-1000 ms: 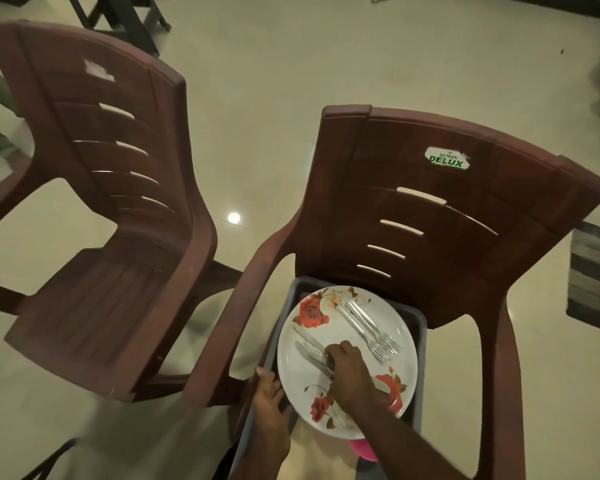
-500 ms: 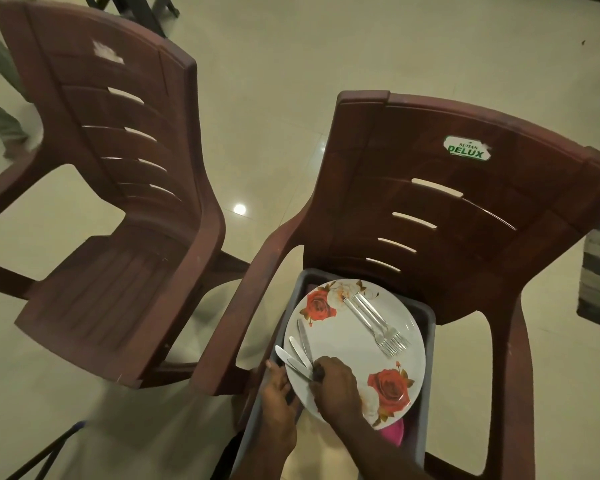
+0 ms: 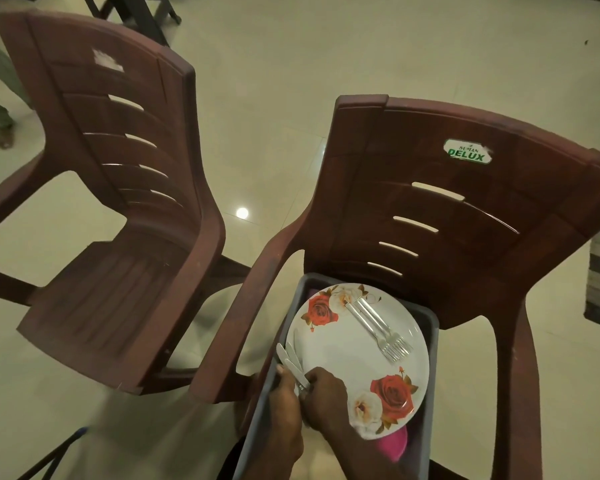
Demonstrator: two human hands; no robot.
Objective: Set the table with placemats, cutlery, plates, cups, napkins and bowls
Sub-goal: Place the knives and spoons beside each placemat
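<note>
Knives (image 3: 289, 360): two, now slid off the floral plate (image 3: 357, 355) to its left rim, handles pinched in the curled fingers of the right hand (image 3: 326, 393). Left hand (image 3: 284, 400): touching the knives; grip unclear. Forks (image 3: 378, 327): unmoved on the plate, in the grey bin (image 3: 430, 344) on the chair (image 3: 465, 209). Judgement: cutlery collection under way.

Brown chair (image 3: 465, 209), grey tub (image 3: 430, 341) on seat
</note>
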